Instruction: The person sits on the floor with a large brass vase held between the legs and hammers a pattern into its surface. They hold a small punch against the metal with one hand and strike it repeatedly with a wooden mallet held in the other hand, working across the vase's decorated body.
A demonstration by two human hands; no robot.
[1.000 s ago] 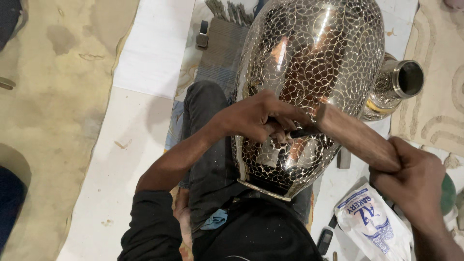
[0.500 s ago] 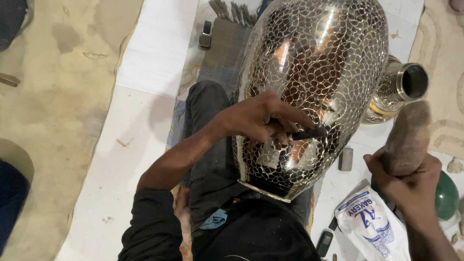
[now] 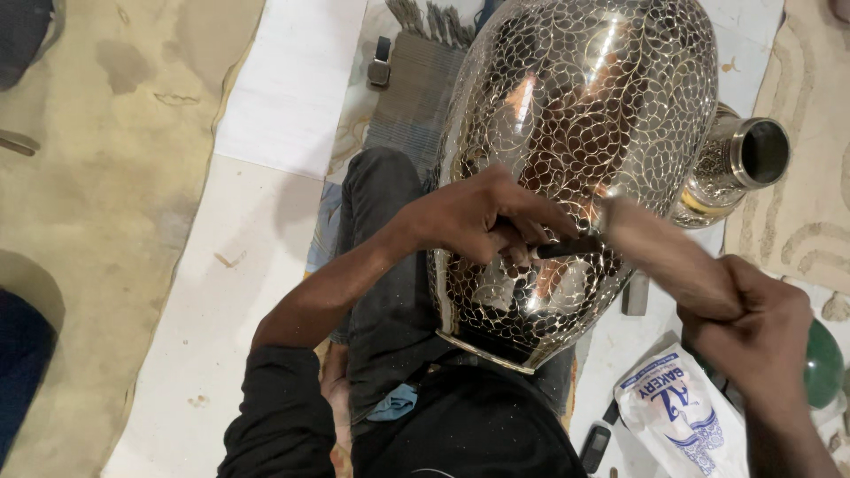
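My left hand (image 3: 474, 217) pinches a thin dark chisel (image 3: 567, 248) against the big engraved metal vase (image 3: 575, 142) lying across my lap; right hand (image 3: 753, 323) is wrapped tight around a wooden mallet (image 3: 660, 252), head at the chisel's end. Risk: an off-centre hit skids the tip across the curved polished wall, or catches my fingers. Floor setup: white sheet (image 3: 292, 80), striped mat (image 3: 416, 88), smaller brass vessel (image 3: 739, 164) just beside, printed bag (image 3: 682, 416) near my right wrist.

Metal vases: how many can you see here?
2. The big vase lies across the person's lap under the left hand; a smaller vase lies beside it, partly hidden.
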